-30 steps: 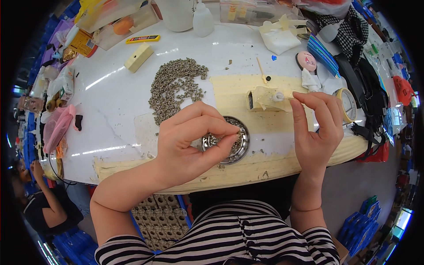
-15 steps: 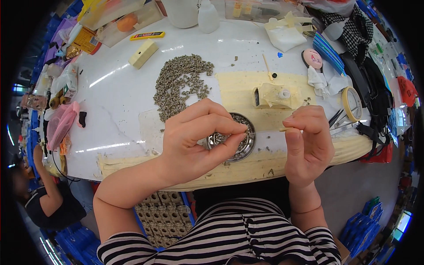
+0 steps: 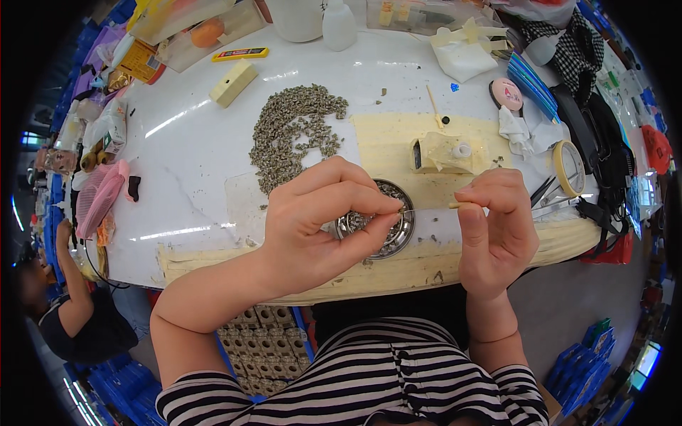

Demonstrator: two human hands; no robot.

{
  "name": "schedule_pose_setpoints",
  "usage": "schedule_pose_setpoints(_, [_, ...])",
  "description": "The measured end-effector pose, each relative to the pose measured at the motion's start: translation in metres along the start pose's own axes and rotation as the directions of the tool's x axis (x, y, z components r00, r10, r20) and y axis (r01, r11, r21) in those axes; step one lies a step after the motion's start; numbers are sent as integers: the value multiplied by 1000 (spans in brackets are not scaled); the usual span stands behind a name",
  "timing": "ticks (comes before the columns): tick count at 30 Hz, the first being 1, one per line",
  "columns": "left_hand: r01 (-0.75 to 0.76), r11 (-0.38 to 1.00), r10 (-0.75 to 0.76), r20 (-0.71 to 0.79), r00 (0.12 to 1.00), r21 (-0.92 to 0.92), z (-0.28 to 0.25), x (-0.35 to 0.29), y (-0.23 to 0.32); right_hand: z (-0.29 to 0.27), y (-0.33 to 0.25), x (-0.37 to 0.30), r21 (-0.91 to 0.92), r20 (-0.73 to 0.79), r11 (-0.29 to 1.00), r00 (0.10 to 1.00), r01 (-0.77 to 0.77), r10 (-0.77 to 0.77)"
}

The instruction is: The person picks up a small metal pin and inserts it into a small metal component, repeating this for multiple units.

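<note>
My left hand [image 3: 312, 220] is pinched at thumb and forefinger around a tiny metal piece [image 3: 402, 210], mostly hidden by the fingertips. In my right hand [image 3: 497, 227] is a thin needle tool [image 3: 458, 205] with a pale yellow handle, held between thumb and forefinger. Its fine tip points left and reaches the piece at my left fingertips; whether it touches is too small to tell. Beneath my left fingers sits a round metal dish [image 3: 410, 238] of small metal parts, partly covered by the hand. A curved heap of similar small parts [image 3: 280, 138] lies beyond it.
Behind the right hand stands a tape-wrapped box [image 3: 442, 154] with a white nozzle. A cream block [image 3: 234, 84], a tape roll [image 3: 567, 167] and a white bottle [image 3: 339, 27] are on the table. Below the edge, a blue crate holds metal blocks [image 3: 263, 348]. Another person [image 3: 82, 319] sits at left.
Both hands keep their pinches and nearly the same places. The needle now shows more plainly between them. The whole view has shifted slightly, and the other person's hand at left has moved.
</note>
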State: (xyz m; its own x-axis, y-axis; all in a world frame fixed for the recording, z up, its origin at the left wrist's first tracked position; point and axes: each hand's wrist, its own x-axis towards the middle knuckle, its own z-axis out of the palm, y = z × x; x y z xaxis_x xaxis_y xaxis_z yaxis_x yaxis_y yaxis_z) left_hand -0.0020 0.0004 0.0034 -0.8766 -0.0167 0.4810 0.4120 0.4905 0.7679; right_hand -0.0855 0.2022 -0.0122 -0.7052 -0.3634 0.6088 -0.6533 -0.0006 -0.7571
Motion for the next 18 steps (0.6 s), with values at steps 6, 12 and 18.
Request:
schedule_pose_setpoints(6, [1, 1000, -1, 1, 1000, 0, 0, 0, 1, -1, 0, 0, 1, -3, 1000, 1000, 1, -1])
schedule_pose_setpoints(12, [1, 1000, -1, -1, 1000, 1, 0, 0, 0, -6, -1, 4, 36, -55, 999, 998, -8, 10])
schedule_pose_setpoints(18, [-7, 1000, 7, -2, 1000, -7, 0, 0, -1, -24, 4, 24, -461, -157, 880, 965, 115, -209])
